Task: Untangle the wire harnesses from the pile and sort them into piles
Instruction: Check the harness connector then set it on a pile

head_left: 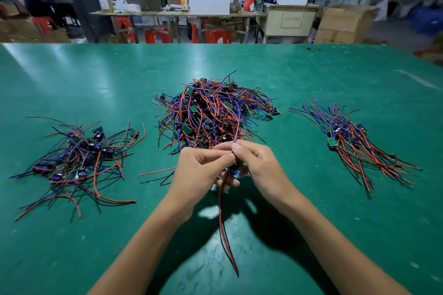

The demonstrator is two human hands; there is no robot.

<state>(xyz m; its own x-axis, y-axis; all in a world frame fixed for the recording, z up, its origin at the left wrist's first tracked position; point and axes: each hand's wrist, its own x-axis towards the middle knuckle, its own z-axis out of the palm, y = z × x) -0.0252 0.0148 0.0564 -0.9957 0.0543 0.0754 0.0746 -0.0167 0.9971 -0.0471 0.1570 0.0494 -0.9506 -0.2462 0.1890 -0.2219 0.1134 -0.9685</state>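
Note:
A big tangled pile of red, black and blue wire harnesses [213,112] with small green boards lies in the middle of the green table [299,74]. Just in front of it my left hand [201,170] and my right hand [259,165] meet and together pinch one harness [224,223]. Its blue wire runs up into the pile, and its red and black leads hang down toward me. A looser sorted pile [79,158] lies at the left. A combed, aligned pile [354,143] lies at the right.
The table's far edge runs across the top of the mat. Beyond it stand red stools [218,36], work tables, cardboard boxes [345,24] and seated people. A stray red wire [158,171] lies left of my left hand.

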